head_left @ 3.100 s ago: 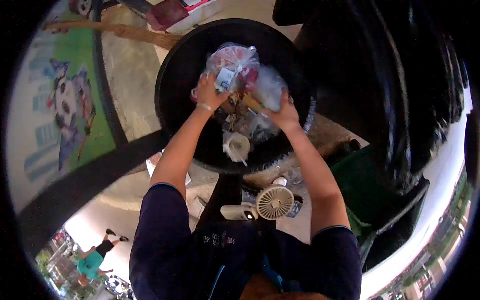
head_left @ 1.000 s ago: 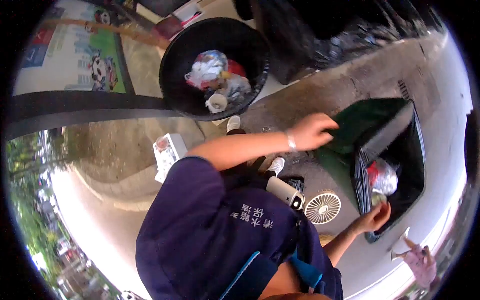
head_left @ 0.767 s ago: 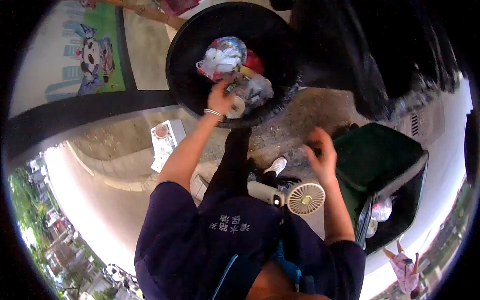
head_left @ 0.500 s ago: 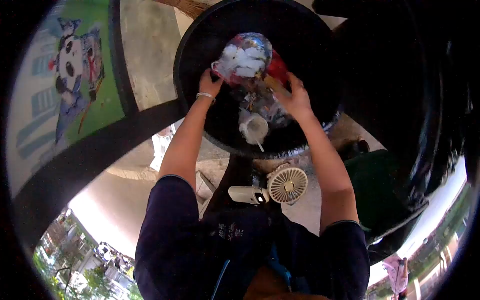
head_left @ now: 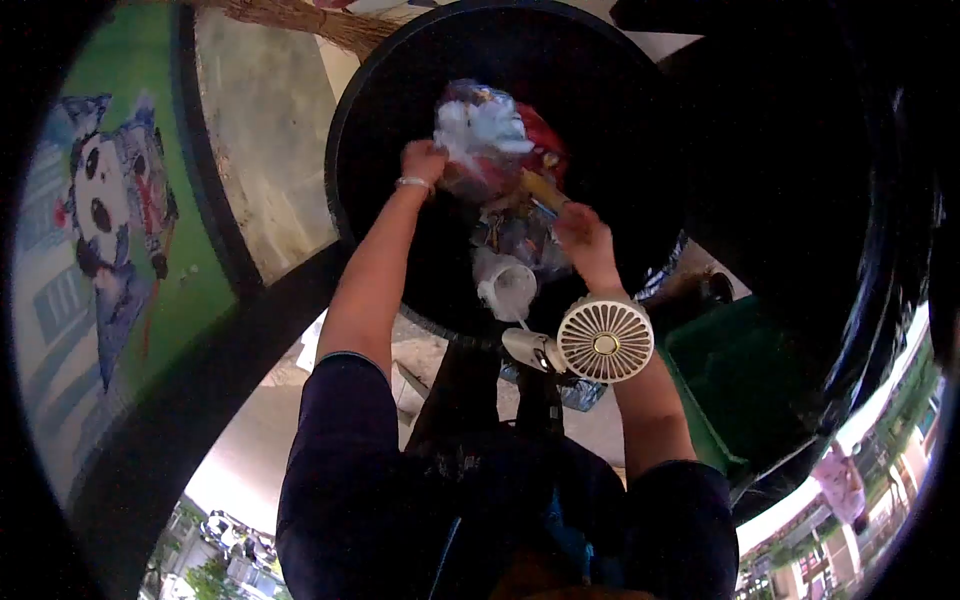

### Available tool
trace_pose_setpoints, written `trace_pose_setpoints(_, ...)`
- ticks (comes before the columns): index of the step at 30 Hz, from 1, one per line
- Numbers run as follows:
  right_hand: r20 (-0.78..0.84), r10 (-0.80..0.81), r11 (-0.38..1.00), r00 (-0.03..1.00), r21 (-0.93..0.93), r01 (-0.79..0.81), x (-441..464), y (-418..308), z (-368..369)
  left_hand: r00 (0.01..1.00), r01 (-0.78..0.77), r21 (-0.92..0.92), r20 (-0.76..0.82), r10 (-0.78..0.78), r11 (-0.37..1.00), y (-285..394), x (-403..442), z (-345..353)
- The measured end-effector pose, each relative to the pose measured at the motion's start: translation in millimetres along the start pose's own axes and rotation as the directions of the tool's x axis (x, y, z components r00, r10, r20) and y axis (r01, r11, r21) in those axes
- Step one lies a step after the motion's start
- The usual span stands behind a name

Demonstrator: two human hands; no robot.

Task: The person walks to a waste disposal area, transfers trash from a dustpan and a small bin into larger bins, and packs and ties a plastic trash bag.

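Observation:
Inside a large round black bin point(head_left: 345, 110) lies a see-through plastic bag point(head_left: 490, 125) of white and red rubbish. My left hand point(head_left: 425, 165) is closed at the bag's left edge, its fingers gathered on the plastic. Lower down on the other side, my right hand point(head_left: 585, 240) has its fingers curled together beside a yellow-brown strip point(head_left: 543, 190); what they pinch is hidden. Between my forearms, a whitish cup point(head_left: 510, 290) rests tilted among loose dark litter.
A cream handheld fan point(head_left: 605, 342) hangs in front of my right forearm. Green container point(head_left: 740, 370) stands to the right. At upper left are a straw broom point(head_left: 310, 25) and a panel with a panda picture point(head_left: 110, 210). Another person in pink point(head_left: 840, 485) is far off at lower right.
My right hand has moved down from the bag's right side, and its fingers have curled in. My left hand has closed at the bag's edge. The fan has swung right and up.

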State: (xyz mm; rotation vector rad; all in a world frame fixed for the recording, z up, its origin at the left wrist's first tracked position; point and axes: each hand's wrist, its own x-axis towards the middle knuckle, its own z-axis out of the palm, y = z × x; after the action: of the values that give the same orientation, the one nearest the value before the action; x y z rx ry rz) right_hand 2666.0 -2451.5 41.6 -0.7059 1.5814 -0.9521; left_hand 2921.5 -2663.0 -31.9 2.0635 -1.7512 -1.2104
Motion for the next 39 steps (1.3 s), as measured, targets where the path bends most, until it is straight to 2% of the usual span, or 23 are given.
trace_pose_setpoints(1,0.002,-0.066,0.998,0.998,-0.005,0.066,-7.1,-12.7,-8.3,0.996,0.043,-0.146,-0.068,-0.053,0.988,51.4,-23.1,-18.1)
trace_pose_setpoints(2,0.004,-0.132,0.991,0.991,-0.009,0.132,-16.3,-23.3,-15.8,0.997,0.027,-0.144,-0.074,-0.038,0.989,71.4,-34.1,-24.8)
trace_pose_setpoints(3,-0.005,-0.149,0.989,0.989,-0.003,0.149,-25.7,-29.0,-21.7,0.995,0.072,-0.249,-0.052,-0.088,0.966,88.6,-44.5,-28.1)
trace_pose_setpoints(5,-0.071,-0.337,0.939,0.939,-0.092,0.33,-49.5,-45.2,-33.1,0.994,0.1,-0.476,0.002,-0.113,0.874,126.2,-75.9,-35.7)
trace_pose_setpoints(8,-0.044,-0.397,0.911,0.917,-0.137,0.389,-99.8,-101.8,-46.8,0.991,0.136,-0.588,0.081,-0.109,0.797,176.3,-145.2,-76.2)
trace_pose_setpoints(9,-0.009,-0.41,0.9,0.912,-0.169,0.402,-117.6,-114.4,-54.2,0.988,0.115,-0.594,0.154,-0.029,0.796,181.3,-167.7,-91.3)
trace_pose_setpoints(10,-0.025,-0.425,0.895,0.905,-0.163,0.415,-136.3,-123.1,-62.1,0.989,0.095,-0.589,0.149,-0.008,0.803,192.2,-193.0,-98.0)
trace_pose_setpoints(12,-0.007,-0.473,0.877,0.881,-0.098,0.47,-179.2,-132.1,-83.6,0.984,-0.101,-0.522,0.075,0.163,0.847,217.7,-258.4,-100.7)
trace_pose_setpoints(16,-0.086,-0.512,0.856,0.855,0.027,0.516,-291.4,-136.3,-147.9,0.913,-0.265,-0.486,0.151,0.379,0.832,300.4,-402.7,-105.6)
trace_pose_setpoints(17,-0.156,-0.528,0.831,0.834,0.103,0.546,-320.1,-133.8,-164.3,0.903,-0.282,-0.487,0.157,0.4,0.827,323.9,-433.3,-109.1)
trace_pose_setpoints(20,-0.346,-0.486,0.827,0.803,0.115,0.55,-426.0,-133.6,-232.1,0.806,-0.371,-0.475,0.262,0.53,0.798,394.1,-530.5,-108.8)
trace_pose_setpoints(22,-0.534,-0.462,0.816,0.708,0.056,0.575,-497.3,-123.8,-279.7,0.606,-0.46,-0.52,0.409,0.683,0.72,433.3,-593.3,-98.0)
trace_pose_setpoints(25,-0.76,-0.415,0.824,0.501,-0.081,0.561,-602.0,-95.8,-340.8,0.44,-0.578,-0.509,0.464,0.769,0.638,480.1,-679.0,-59.9)
trace_pose_setpoints(27,-0.878,-0.452,0.844,0.155,-0.365,0.393,-657.9,-63.1,-374.0,0.267,-0.589,-0.594,0.497,0.826,0.548,507.2,-716.0,-12.3)
trace_pose_setpoints(28,-0.924,-0.337,0.828,0.181,-0.199,0.523,-689.2,-47.5,-386.5,0.156,-0.573,-0.654,0.505,0.849,0.495,521.7,-730.6,15.7)
trace_pose_setpoints(29,-0.97,-0.222,0.845,0.094,-0.143,0.515,-714.5,-55.4,-383.2,0.088,-0.555,-0.689,0.507,0.857,0.465,534.2,-747.5,41.7)
trace_pose_setpoints(31,-0.972,-0.236,0.782,0.004,-0.188,0.594,-757.5,-31.0,-392.1,-0.044,-0.597,-0.725,0.457,0.888,0.344,559.2,-777.5,102.6)
trace_pose_setpoints(32,-0.985,-0.143,0.816,-0.098,-0.173,0.552,-767.4,-34.2,-389.4,-0.018,-0.612,-0.693,0.495,0.868,0.383,567.8,-796.4,115.8)
trace_pose_setpoints(33,-0.97,-0.068,0.853,-0.234,-0.178,0.49,-769.3,-41.3,-380.9,-0.038,-0.505,-0.749,0.516,0.856,0.429,574.9,-807.0,159.4)
trace_pose_setpoints(34,-0.973,-0.076,0.852,-0.218,-0.177,0.493,-774.4,-30.5,-381.8,-0.028,-0.586,-0.712,0.495,0.869,0.387,575.1,-815.3,186.7)
trace_pose_setpoints(36,-0.981,-0.072,0.949,-0.183,-0.123,0.289,-784.7,23.3,-383.8,0.003,-0.329,-0.784,0.557,0.831,0.527,562.2,-815.9,247.4)
trace_pose_setpoints(38,-0.994,0.045,0.931,0.101,0.078,0.357,-785.4,112.8,-384.6,0.136,-0.521,-0.808,0.239,0.961,0.275,525.1,-782.8,264.2)
trace_pose_setpoints(39,-0.964,0.184,0.918,0.19,0.238,0.316,-762.9,114.7,-366.3,0.136,-0.541,-0.79,0.256,0.957,0.288,505.0,-752.0,258.1)
